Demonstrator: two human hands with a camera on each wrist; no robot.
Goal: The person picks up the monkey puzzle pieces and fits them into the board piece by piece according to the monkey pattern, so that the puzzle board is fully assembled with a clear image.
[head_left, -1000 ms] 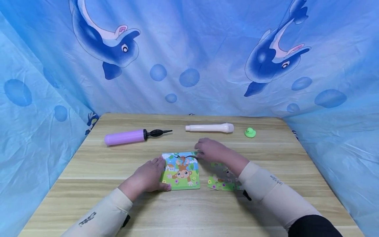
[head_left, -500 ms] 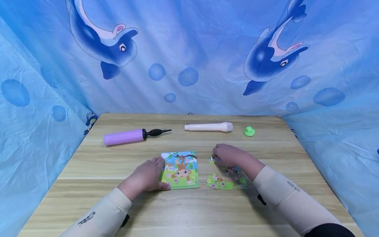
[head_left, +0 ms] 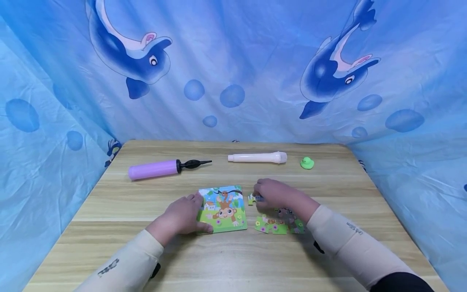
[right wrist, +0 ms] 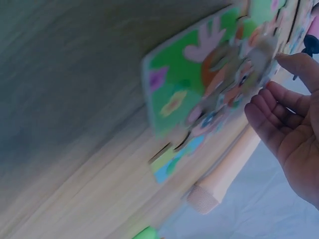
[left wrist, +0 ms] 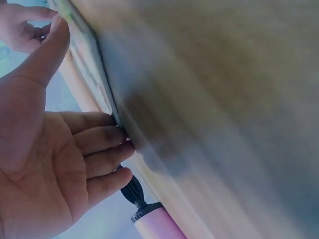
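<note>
A square monkey-picture puzzle board (head_left: 223,211) lies on the table in front of me. My left hand (head_left: 183,215) rests against its left side, fingertips at the edge and thumb at the near-left corner; in the left wrist view those fingers (left wrist: 102,142) are nearly straight. Right of the board, my right hand (head_left: 273,194) pinches a small white, blue and green puzzle piece (head_left: 251,199), partly covered by the fingers. Below that hand lie several joined puzzle pieces (head_left: 279,228) with another monkey picture, their upper part hidden by the hand and forearm.
At the back of the wooden table (head_left: 226,259) lie a purple hand pump (head_left: 153,169) with a black nozzle, a white toy microphone (head_left: 257,157) and a green toy duck (head_left: 307,163). A blue dolphin-print curtain (head_left: 233,52) hangs behind and at both sides.
My right hand came back from the board's top right corner to the loose pieces, then moved slightly left with a puzzle piece. The board has turned slightly under my left hand.
</note>
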